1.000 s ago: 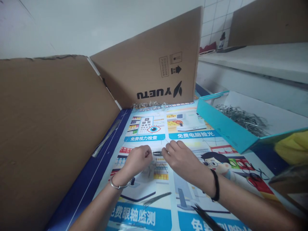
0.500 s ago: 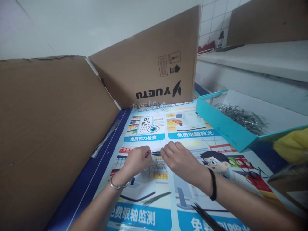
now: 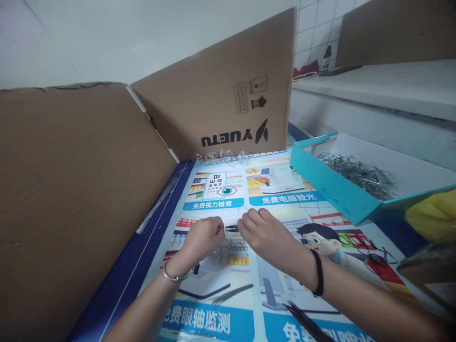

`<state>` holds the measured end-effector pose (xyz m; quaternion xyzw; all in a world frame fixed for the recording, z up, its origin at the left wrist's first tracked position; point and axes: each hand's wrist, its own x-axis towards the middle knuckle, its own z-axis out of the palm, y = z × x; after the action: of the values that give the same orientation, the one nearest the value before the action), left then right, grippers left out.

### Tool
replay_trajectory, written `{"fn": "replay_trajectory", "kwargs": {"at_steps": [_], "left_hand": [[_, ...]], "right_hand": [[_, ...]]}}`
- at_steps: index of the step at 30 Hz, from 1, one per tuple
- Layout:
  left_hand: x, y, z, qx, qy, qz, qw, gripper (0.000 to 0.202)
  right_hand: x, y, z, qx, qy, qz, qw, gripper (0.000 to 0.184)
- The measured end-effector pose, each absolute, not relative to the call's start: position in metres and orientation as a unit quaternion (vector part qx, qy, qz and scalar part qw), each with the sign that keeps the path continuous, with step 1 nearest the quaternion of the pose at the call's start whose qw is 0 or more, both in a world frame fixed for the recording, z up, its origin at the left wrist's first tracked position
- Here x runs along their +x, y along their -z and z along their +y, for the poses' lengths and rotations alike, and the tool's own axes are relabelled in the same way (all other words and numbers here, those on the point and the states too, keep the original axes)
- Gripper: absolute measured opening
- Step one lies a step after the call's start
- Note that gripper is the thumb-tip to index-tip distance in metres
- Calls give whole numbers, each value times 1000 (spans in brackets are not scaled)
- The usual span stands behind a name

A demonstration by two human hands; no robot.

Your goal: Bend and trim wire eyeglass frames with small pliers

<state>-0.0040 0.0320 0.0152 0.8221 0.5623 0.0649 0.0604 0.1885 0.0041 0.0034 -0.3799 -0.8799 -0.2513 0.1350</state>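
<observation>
Near the middle of the poster-covered table, my left hand [image 3: 204, 240] is closed, thumb and fingers pinched on something too small to make out. Close beside it on the right, my right hand [image 3: 261, 233] is wrapped around a dark tool with narrow pointed jaws [image 3: 232, 228], which look like pliers; the handles are hidden in the palm. The jaws point left and reach the fingertips of my left hand. Thin wire-like pieces [image 3: 231, 248] show faintly just under the hands.
A turquoise box [image 3: 331, 185] of tangled silvery strands [image 3: 359, 175] stands at the right. Cardboard panels [image 3: 221, 95] rise behind and on the left. Dark pointed strips [image 3: 302, 320] lie by my right forearm, a thin grey bundle [image 3: 233, 293] below the hands, and yellow material [image 3: 432, 213] far right.
Hardly anything differs. The right wrist and forearm have shifted very slightly, while both hands stay closed in the same place.
</observation>
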Motion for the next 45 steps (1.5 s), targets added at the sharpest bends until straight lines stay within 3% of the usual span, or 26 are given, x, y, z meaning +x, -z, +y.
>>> {"fn": "replay_trajectory", "kwargs": {"at_steps": [20, 45], "left_hand": [[-7, -16, 33, 827, -19, 560, 47, 20], [-2, -20, 32, 826, 3, 561, 59, 21]], "right_hand": [[182, -3, -3, -354, 300, -878, 119, 14], [178, -6, -8, -358, 276, -884, 118, 13]]}}
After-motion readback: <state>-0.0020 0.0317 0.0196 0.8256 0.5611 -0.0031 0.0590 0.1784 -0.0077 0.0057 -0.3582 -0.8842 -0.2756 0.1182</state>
